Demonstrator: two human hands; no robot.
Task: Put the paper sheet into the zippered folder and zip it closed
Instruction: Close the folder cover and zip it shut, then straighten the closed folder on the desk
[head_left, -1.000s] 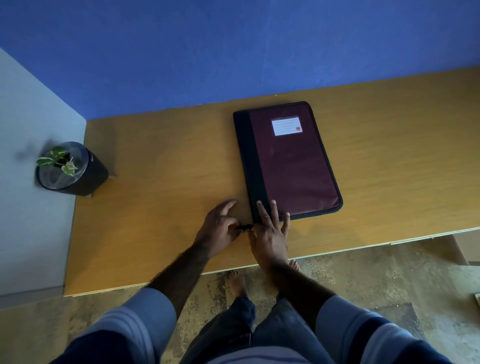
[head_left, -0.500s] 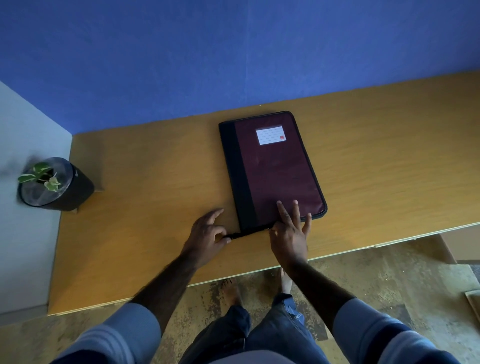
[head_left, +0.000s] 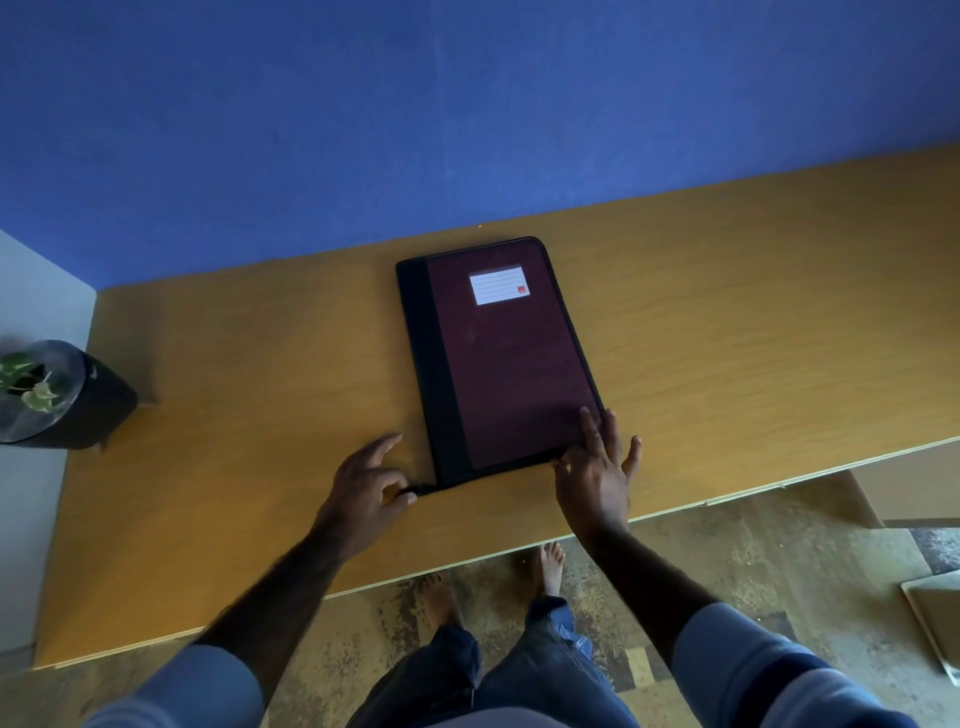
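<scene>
Potted plant (head_left: 44, 395): far out to the left of the left hand, a dark round pot with a few green and pale leaves, standing at the left end of the table where it meets a pale grey side panel.
Table (head_left: 249, 395): a yellow-brown wooden top under both hands, backed by a blue wall; its near edge runs just below the wrists.
Left hand (head_left: 366, 480): lies on the table at the folder's near left corner, thumb and bent fingers pinched on a short dark tab, the index finger stretched out forward.
Zipper tab (head_left: 423, 489): a small black strip sticking out from the folder's near left corner, held in the left hand's fingertips.
Zippered folder (head_left: 506, 364): flat on the table, closed, between the two hands and reaching away from them toward the wall; dark maroon cover with a black spine strip on the left-hand side and black edging. Whether the zipper is fully run cannot be told.
Label (head_left: 500, 285): a white lined rectangle with a small red mark, on the cover's far end, well beyond both hands.
Paper sheet: not visible anywhere; the folder is shut over its contents.
Right hand (head_left: 597, 467): open and flat, fingers spread, pressing on the folder's near right corner, the palm partly over the table beside it.
</scene>
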